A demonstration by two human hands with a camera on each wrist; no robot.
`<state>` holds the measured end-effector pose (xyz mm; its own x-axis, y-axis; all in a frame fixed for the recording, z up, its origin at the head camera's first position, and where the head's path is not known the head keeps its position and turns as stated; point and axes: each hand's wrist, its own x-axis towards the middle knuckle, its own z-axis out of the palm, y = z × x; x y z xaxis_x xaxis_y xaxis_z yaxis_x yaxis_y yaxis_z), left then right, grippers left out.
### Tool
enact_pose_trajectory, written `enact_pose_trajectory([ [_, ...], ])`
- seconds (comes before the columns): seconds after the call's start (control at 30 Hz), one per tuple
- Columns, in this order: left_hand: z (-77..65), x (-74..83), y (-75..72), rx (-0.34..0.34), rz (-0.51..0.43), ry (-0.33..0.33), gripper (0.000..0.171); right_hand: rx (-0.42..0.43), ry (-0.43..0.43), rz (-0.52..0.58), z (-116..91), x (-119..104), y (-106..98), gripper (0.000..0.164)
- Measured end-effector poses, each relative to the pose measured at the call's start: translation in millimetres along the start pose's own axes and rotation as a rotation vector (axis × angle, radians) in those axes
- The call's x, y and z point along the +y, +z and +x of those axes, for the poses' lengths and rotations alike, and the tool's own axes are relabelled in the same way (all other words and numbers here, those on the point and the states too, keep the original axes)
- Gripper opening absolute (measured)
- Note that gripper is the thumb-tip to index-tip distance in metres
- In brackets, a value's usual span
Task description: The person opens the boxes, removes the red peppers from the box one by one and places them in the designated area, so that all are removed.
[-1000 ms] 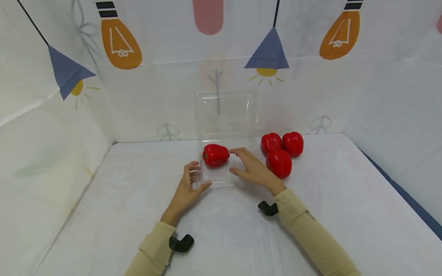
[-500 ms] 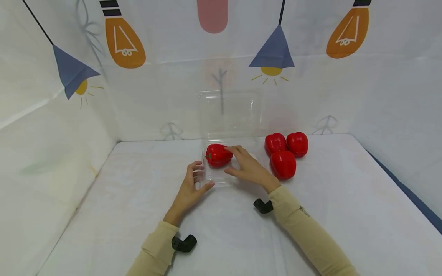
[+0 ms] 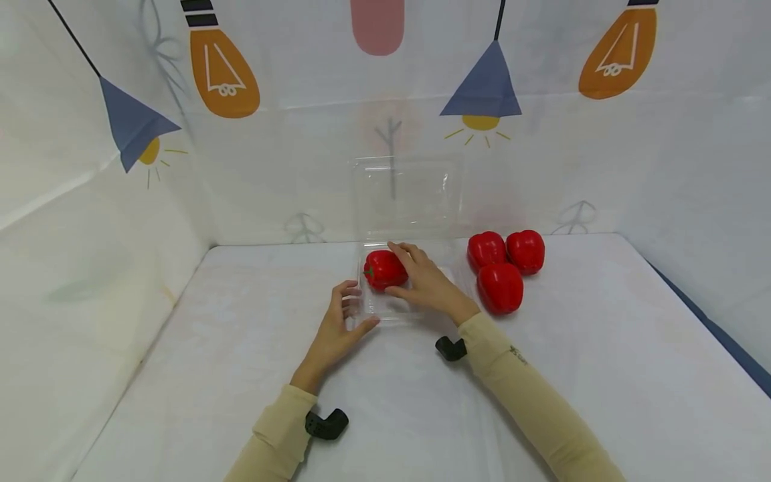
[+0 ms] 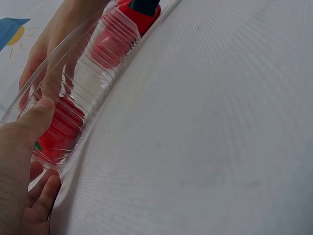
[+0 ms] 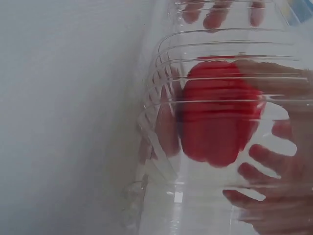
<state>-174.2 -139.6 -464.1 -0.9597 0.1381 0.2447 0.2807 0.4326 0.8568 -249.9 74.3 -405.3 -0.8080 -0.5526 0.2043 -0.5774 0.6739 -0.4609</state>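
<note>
A red bell pepper [image 3: 384, 270] with a green stem lies on its side in a clear plastic box [image 3: 385, 312]. My left hand [image 3: 330, 338] holds the box at its front left corner, the thumb [image 4: 36, 117] on the front wall and the fingers round the left side. My right hand [image 3: 427, 286] is over the pepper's right end, fingers spread and slightly bent. In the right wrist view, through the clear wall, its thumb overlaps the pepper [image 5: 215, 117] and the other fingers [image 5: 266, 161] stand apart from it.
Three more red bell peppers [image 3: 500, 288] sit close together just right of the box. The box's clear lid [image 3: 406, 194] stands raised behind it against the printed backdrop [image 3: 289, 154]. A white cloth [image 3: 542, 375] covers the table.
My right hand has moved left, from the pepper's right side to over its right end. The left hand keeps its place on the box, and the pepper stays put inside.
</note>
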Motion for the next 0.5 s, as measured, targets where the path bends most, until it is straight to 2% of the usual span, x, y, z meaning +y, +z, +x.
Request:
enact_pose_trajectory([
  [0.17, 0.3, 2.1, 0.1, 0.002, 0.007, -0.007, 0.081, -0.003, -0.013, -0.016, 8.0, 0.4, 2.0, 0.088],
  [0.5, -0.7, 0.8, 0.2, 0.008, 0.001, 0.006, 0.08, -0.045, 0.033, 0.005, 16.5, -3.6, 1.7, 0.081],
])
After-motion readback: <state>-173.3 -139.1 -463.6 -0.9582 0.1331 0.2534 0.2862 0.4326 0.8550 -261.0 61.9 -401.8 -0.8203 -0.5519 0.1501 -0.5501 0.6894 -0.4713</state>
